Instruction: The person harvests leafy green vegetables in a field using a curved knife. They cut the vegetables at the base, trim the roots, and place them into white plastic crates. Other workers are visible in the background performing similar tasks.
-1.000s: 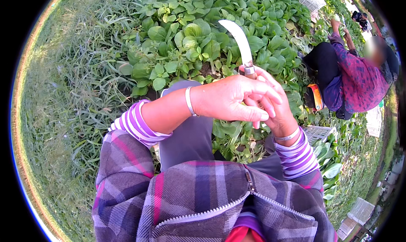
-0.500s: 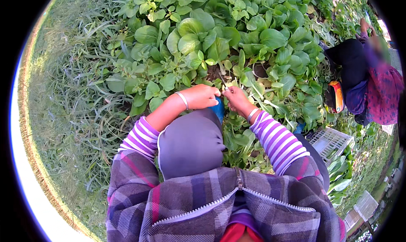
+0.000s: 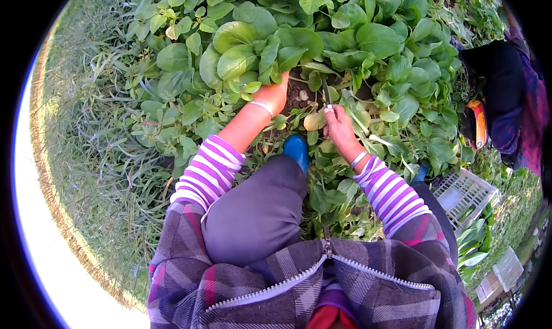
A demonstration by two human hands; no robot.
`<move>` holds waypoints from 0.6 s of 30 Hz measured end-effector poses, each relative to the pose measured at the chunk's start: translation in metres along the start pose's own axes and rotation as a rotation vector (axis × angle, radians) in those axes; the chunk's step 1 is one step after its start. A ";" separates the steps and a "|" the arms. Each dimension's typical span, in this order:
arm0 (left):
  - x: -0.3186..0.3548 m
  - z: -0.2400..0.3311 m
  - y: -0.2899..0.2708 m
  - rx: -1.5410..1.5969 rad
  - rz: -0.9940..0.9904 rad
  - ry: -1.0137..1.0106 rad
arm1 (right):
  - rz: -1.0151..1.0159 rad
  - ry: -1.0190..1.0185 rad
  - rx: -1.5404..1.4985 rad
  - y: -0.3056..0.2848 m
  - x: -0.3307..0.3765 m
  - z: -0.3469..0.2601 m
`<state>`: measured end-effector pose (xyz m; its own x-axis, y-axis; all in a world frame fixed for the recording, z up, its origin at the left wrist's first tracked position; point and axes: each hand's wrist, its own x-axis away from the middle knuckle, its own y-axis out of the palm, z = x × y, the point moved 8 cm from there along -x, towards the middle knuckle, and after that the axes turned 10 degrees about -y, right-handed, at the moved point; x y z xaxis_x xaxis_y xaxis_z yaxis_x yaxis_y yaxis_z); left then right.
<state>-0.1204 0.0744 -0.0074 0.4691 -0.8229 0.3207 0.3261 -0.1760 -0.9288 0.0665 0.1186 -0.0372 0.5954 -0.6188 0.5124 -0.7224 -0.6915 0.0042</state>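
Observation:
My left hand [image 3: 275, 96] reaches in under the broad green leaves of a leafy vegetable plant [image 3: 238, 61]. Its fingers are hidden by the leaves, so whether they grip a stem does not show. To the right, my right hand [image 3: 341, 129] is closed round the handle of a small knife [image 3: 327, 92]. The narrow dark blade points away from me, toward the base of the greens. Between the two hands lie bare soil and a yellowed leaf [image 3: 314, 121].
My blue boot [image 3: 296, 152] stands just below the hands. Dense grass [image 3: 103, 145] grows on the left. On the right are a pale plastic crate [image 3: 460, 199], cut greens [image 3: 474, 240] beside it, and another person [image 3: 503, 93] with an orange-patterned item close by.
Both hands were close together near the boot. The left has moved forward under the leaves; the right has shifted right, with its knife now plainly visible. My view has also shifted.

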 end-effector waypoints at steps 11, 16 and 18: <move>0.008 -0.068 0.024 0.342 -0.045 -0.307 | -0.209 0.131 -0.042 0.086 -0.052 0.011; 0.018 -0.076 0.024 0.469 0.078 -0.298 | -0.219 0.188 -0.172 0.090 -0.051 0.019; 0.020 -0.077 0.021 0.440 0.235 -0.237 | -0.239 0.189 -0.176 0.095 -0.055 0.021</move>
<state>-0.1673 0.0130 -0.0351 0.7258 -0.6599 0.1942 0.4791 0.2822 -0.8312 -0.0272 0.0789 -0.0833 0.6915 -0.3557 0.6287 -0.6293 -0.7239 0.2827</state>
